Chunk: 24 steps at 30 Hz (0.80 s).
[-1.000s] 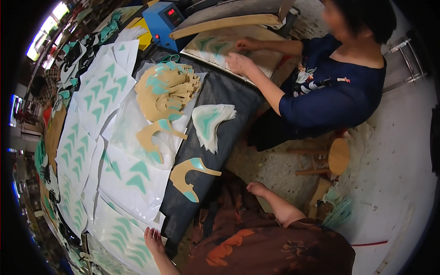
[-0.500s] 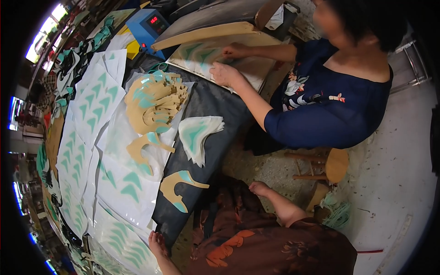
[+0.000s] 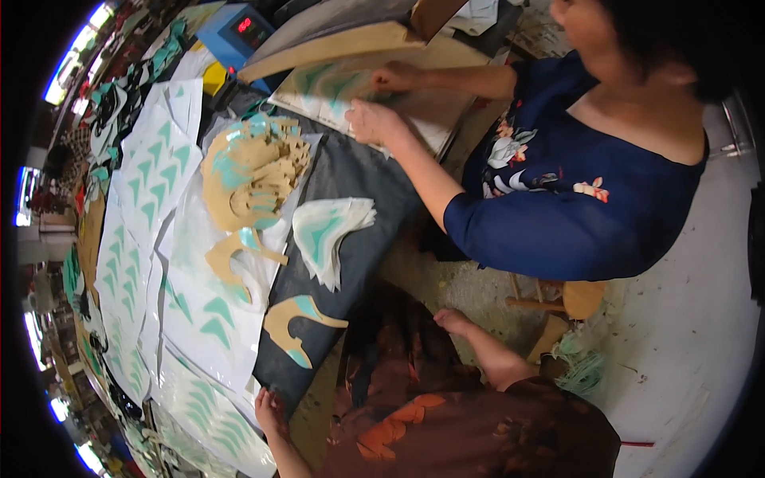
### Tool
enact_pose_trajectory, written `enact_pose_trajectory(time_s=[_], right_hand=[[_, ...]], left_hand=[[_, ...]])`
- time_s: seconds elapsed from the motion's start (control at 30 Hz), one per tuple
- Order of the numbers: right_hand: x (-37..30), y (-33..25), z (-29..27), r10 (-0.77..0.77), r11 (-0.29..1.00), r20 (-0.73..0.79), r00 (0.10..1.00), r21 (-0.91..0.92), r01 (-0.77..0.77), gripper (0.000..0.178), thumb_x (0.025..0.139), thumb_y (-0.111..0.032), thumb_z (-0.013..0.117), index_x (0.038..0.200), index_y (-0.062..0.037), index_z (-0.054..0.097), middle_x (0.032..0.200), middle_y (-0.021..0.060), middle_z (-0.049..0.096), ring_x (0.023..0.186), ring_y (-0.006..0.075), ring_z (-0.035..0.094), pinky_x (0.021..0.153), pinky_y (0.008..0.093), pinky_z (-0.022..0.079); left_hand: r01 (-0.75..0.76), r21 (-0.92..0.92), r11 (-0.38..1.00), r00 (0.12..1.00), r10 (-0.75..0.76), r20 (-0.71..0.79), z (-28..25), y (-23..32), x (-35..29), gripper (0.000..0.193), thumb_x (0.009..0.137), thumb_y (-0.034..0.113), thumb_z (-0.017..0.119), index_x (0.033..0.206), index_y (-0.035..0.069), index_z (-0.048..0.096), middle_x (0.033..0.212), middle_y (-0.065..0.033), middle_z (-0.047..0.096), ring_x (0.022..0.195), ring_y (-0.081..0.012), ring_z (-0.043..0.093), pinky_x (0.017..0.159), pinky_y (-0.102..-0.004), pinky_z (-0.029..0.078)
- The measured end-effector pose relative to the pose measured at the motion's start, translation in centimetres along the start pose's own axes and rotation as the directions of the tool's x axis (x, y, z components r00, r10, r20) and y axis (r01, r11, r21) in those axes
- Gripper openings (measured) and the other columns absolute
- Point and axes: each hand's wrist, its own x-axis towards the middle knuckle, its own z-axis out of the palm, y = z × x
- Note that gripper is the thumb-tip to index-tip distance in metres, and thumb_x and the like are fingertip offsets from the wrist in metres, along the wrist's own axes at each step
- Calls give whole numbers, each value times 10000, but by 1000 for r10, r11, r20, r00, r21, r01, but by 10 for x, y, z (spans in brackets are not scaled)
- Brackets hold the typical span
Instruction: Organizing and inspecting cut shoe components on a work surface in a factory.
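Observation:
My left hand point(image 3: 271, 411) rests at the table edge by the corner of a white sheet, fingers loosely bent and apart, holding nothing visible. Over my lap, away from the table, my right hand point(image 3: 453, 320) is loosely curled with nothing seen in it. Nearest my left hand on the dark table lies a curved tan cut piece point(image 3: 306, 319) with green patches. A similar tan piece point(image 3: 239, 261) lies on the sheets, below a fanned pile of tan pieces point(image 3: 251, 171). Beside them sits a stack of white pieces point(image 3: 328, 231) with a green print.
White sheets point(image 3: 151, 179) with green chevrons spread along the left. A co-worker's hands point(image 3: 374, 123) work on a pale pad point(image 3: 430, 119) under a raised padded lid point(image 3: 335, 52). A blue control box point(image 3: 235, 36) stands behind; a wooden stool point(image 3: 583, 299) stands right.
The view has shifted, so the table things sit slightly further left. The co-worker's hands stay over the pad. My hands keep nearly the same places.

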Motion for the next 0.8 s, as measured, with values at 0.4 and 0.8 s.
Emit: enact_pose_trajectory(time_s=[0.4, 0.8], right_hand=[[20, 6, -14, 26, 997, 46, 999, 65, -29, 190, 744, -80, 535, 909, -48, 621, 836, 72, 629, 792, 174, 579, 716, 296, 448], [10, -18, 0, -32, 989, 158, 987, -138, 54, 161, 738, -80, 531, 871, -32, 609, 821, 89, 630, 772, 184, 581, 709, 309, 443]], left_hand=[[-8, -60, 998, 1000, 9, 7, 10, -18, -22, 211, 850, 105, 542, 1058, 78, 521, 821, -9, 556, 681, -93, 516, 626, -220, 458], [78, -17, 997, 997, -78, -20, -15, -42, -18, 212, 835, 103, 550, 1043, 69, 527, 780, -1, 548, 636, -92, 508, 545, -198, 415]])
